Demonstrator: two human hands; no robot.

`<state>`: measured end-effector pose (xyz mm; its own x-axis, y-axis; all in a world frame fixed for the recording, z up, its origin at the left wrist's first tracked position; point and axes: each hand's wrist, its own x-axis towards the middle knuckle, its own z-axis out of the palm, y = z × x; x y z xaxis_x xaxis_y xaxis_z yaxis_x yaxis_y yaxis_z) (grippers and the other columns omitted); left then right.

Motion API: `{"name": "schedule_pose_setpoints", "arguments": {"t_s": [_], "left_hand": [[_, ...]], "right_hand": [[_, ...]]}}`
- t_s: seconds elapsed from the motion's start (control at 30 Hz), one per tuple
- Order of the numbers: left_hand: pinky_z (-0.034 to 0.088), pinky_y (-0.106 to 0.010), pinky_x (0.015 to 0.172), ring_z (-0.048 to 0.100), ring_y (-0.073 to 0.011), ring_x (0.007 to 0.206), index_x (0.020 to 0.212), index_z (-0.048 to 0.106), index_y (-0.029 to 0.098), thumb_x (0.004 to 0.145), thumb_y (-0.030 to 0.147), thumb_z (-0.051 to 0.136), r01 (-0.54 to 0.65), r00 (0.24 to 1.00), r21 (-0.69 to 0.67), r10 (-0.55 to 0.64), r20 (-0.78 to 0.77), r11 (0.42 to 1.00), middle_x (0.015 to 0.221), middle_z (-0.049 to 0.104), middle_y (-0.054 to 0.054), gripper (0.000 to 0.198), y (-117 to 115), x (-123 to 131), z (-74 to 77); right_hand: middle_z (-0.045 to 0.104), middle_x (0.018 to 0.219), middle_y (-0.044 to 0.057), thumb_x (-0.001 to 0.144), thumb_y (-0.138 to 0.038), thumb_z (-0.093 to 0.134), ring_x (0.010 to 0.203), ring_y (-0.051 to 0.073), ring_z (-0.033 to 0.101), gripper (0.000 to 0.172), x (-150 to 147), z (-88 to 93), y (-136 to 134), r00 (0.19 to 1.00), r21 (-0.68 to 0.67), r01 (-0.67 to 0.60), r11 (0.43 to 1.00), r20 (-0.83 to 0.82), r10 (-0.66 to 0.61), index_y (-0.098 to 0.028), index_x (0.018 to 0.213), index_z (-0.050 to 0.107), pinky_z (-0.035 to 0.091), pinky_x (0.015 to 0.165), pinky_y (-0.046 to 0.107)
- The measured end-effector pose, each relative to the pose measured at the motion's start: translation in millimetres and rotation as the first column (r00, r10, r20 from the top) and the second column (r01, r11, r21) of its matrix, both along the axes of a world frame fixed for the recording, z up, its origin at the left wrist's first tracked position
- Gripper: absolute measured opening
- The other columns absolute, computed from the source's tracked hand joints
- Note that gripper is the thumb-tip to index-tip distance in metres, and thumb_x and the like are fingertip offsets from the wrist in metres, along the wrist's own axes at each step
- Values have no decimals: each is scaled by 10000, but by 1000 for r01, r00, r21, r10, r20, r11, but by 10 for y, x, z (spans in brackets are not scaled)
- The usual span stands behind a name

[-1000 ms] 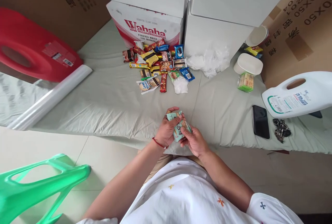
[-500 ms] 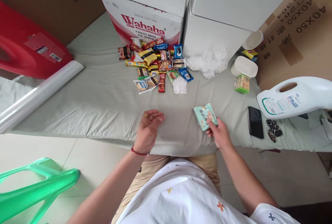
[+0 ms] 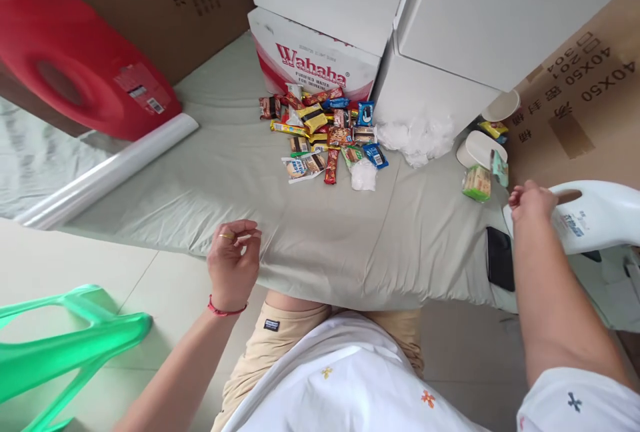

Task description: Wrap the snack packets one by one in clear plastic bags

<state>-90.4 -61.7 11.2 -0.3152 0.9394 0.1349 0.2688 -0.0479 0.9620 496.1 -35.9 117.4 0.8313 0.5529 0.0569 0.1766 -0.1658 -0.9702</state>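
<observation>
My right hand [image 3: 533,203] reaches far right, over the grey-green cloth [image 3: 240,179], its fingers bent down and holding nothing. Just left of its fingertips a teal snack packet [image 3: 499,168] lies against a white bowl [image 3: 477,148], apart from the hand. A green biscuit packet [image 3: 476,183] sits next to it. My left hand [image 3: 234,260], with a ring and a red wrist cord, hovers at the cloth's front edge, loosely curled and holding nothing. A pile of several wrapped snacks [image 3: 325,132] lies further back at the middle.
A Wahaha carton [image 3: 320,65] and white boxes [image 3: 440,85] stand behind the pile, with crumpled white plastic [image 3: 417,139] beside it. A white jug [image 3: 595,215] and black phone [image 3: 500,259] lie right. A red jug [image 3: 85,65], film roll [image 3: 110,172] and green stool [image 3: 60,352] are left.
Both hands held the teal packet a second ago. The left hand let go and drew back left; the right hand carried the packet right and it now lies by the white bowl.
</observation>
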Motion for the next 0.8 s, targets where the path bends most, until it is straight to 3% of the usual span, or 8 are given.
{"name": "schedule_pose_setpoints", "arguments": {"t_s": [0.1, 0.23, 0.37, 0.43, 0.5, 0.63, 0.73, 0.8], "left_hand": [[522, -292, 756, 659, -174, 863, 869, 685, 204, 821, 204, 589, 94, 981, 80, -79, -177, 992, 963, 676, -39, 108, 77, 37, -30], [498, -293, 671, 644, -176, 739, 869, 687, 212, 861, 216, 519, 236, 901, -12, -224, -372, 972, 889, 707, -42, 169, 180, 182, -177], [503, -328, 716, 686, -231, 862, 904, 706, 227, 887, 190, 506, 293, 728, -23, -238, -643, 956, 1011, 739, -76, 204, 167, 309, -288], [511, -335, 736, 694, -242, 890, 917, 711, 231, 899, 176, 505, 315, 683, -26, -246, -688, 949, 1026, 734, -81, 214, 142, 330, -299], [518, -342, 755, 696, -246, 900, 928, 711, 228, 906, 164, 498, 321, 680, -26, -249, -690, 947, 1034, 727, -88, 224, 122, 327, -297], [513, -352, 764, 687, -250, 910, 930, 709, 221, 901, 156, 496, 328, 719, -25, -267, -642, 944, 1031, 721, -97, 224, 94, 281, -298], [501, -337, 743, 673, -223, 861, 899, 703, 222, 892, 172, 501, 320, 799, 6, -266, -540, 948, 1006, 716, -85, 208, 71, 253, -288], [497, -323, 722, 649, -195, 794, 897, 695, 220, 898, 198, 514, 324, 867, 21, -289, -405, 946, 968, 702, -72, 182, 62, 283, -245]], "right_hand": [[485, 533, -53, 861, -150, 634, 402, 49, 360, 191, -361, -378, -36, 999, -61, -32, 998, 40, 34, -230, 709, 549, 231, 391, 227], [634, 627, -7, 737, -227, 776, 482, 91, 490, 119, -1032, -797, 101, 952, -183, -291, 939, 38, 303, -173, 807, 697, 368, 456, 225], [705, 823, 48, 846, -316, 684, 655, 141, 589, 168, -1747, -858, 419, 680, -323, -558, 765, 352, 644, -177, 907, 757, 492, 683, 293], [711, 1032, 95, 865, -351, 671, 713, 165, 610, 278, -2081, -847, 592, 534, -376, -581, 722, 494, 686, -179, 1068, 753, 509, 763, 336], [665, 1214, 140, 838, -353, 700, 769, 199, 626, 420, -2344, -847, 747, 465, -429, -553, 714, 552, 692, -184, 1222, 708, 517, 798, 372], [687, 1043, 107, 843, -315, 652, 747, 202, 602, 218, -2496, -823, 899, 539, -420, -522, 742, 511, 669, -185, 1005, 722, 510, 811, 380], [643, 835, 19, 810, -401, 696, 646, 145, 521, 210, -2352, -728, 763, 745, -182, -541, 821, 349, 568, -207, 887, 668, 478, 675, 305], [573, 749, -33, 747, -455, 766, 569, 106, 440, 301, -2253, -638, 555, 843, 5, -535, 845, 73, 533, -229, 871, 612, 386, 531, 242]]}}
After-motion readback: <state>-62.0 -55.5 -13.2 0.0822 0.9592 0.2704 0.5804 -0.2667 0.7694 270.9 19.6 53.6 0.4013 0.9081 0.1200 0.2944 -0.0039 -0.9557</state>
